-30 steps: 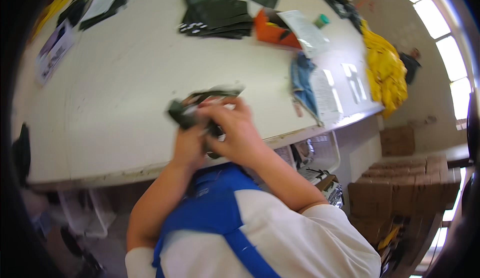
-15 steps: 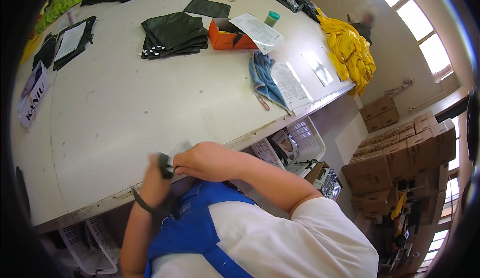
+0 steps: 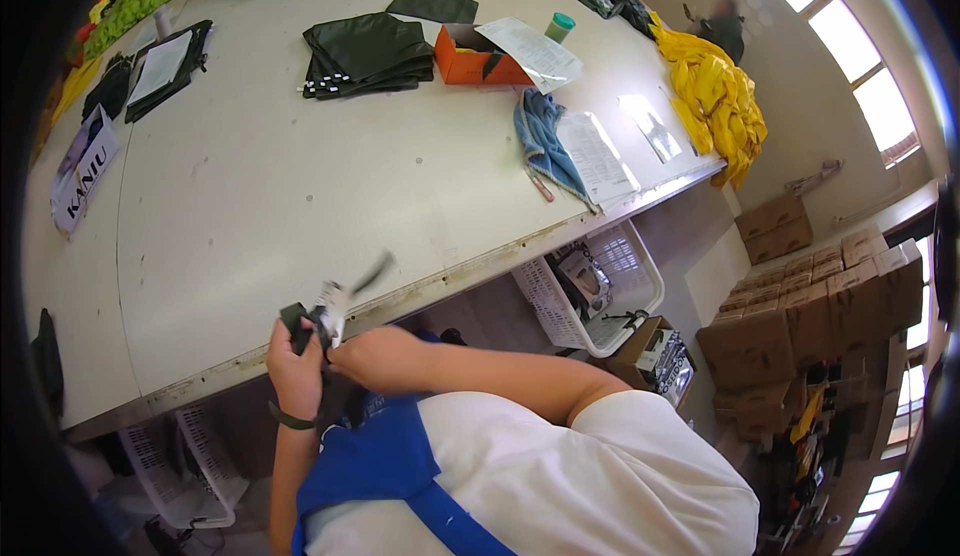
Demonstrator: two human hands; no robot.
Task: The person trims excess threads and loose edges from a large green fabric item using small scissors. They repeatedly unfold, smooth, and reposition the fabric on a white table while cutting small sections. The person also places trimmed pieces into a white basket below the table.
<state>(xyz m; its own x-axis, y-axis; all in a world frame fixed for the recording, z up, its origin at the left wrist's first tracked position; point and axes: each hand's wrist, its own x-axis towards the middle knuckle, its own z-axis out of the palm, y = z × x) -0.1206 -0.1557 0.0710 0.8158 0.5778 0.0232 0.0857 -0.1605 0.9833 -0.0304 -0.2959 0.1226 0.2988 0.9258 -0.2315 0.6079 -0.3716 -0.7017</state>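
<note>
At the table's near edge, my left hand point(image 3: 296, 370) is closed around a bunched dark green strap point(image 3: 293, 316). A pale tag-like piece point(image 3: 333, 308) sticks up from the bundle, and a loose dark end reaches over the tabletop, blurred. Close beside it, my right hand point(image 3: 372, 358) has its fingers pressed together on the same bundle, their tips partly hidden. Another dark strip circles my left wrist. What the whole bundle is, I cannot make out.
On the white table point(image 3: 260, 226) lie folded dark green pieces point(image 3: 365, 51), an orange box point(image 3: 475, 64), papers, a blue cloth point(image 3: 548, 141) and yellow fabric point(image 3: 715, 96). White baskets point(image 3: 590, 286) stand below the edge. Brown cartons point(image 3: 770, 326) are stacked at right; a person point(image 3: 722, 26) is far back.
Both hands have shifted slightly down. The pale piece and the loose dark end now rise out of the bundle between them. The whole view has moved a little.
</note>
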